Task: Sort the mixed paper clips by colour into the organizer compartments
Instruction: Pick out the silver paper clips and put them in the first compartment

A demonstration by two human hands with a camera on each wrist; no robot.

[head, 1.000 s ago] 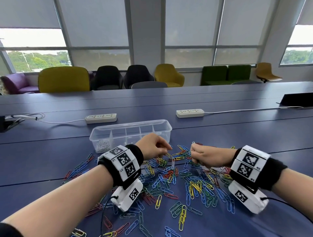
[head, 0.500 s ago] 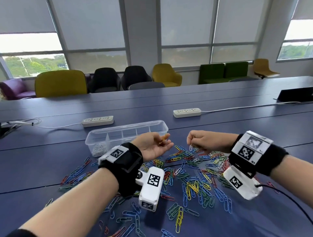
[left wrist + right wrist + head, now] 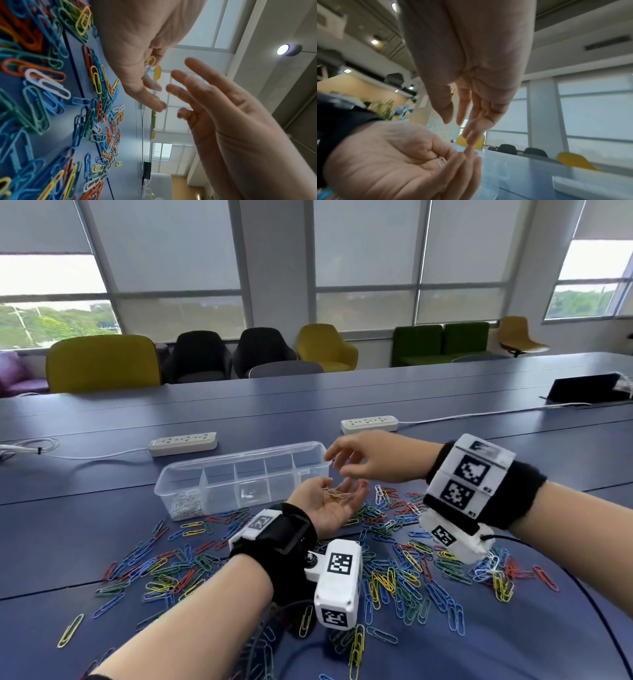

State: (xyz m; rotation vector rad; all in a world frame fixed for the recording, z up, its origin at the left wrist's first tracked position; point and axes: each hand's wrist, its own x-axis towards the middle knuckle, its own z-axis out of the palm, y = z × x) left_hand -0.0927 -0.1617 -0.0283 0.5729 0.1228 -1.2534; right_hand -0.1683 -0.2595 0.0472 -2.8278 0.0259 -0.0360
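My left hand [image 3: 344, 501] is turned palm up just in front of the clear organizer [image 3: 239, 470]. A few thin orange-gold clips [image 3: 334, 493] lie loose in its palm, and its fingers [image 3: 197, 88] are nearly straight. My right hand [image 3: 337, 465] hovers just above that palm, beside the organizer's right end, fingers loose and spread. The right wrist view shows its fingers [image 3: 471, 115] hanging down over the left palm [image 3: 402, 169] with nothing pinched. Pale clips [image 3: 186, 505] fill the leftmost compartment. The mixed coloured clips [image 3: 394, 570] are scattered on the blue table [image 3: 85, 508].
Two white power strips [image 3: 183, 443] [image 3: 370, 424] with cords lie behind the organizer. A dark device [image 3: 582, 392] sits at the far right of the table. Chairs line the far side. Clips spread from the left edge to under both wrists [image 3: 51, 94].
My left hand has rolled palm up and risen off the pile with clips in it. My right hand, which pinched a clip, has lifted, moved over the left palm and opened.
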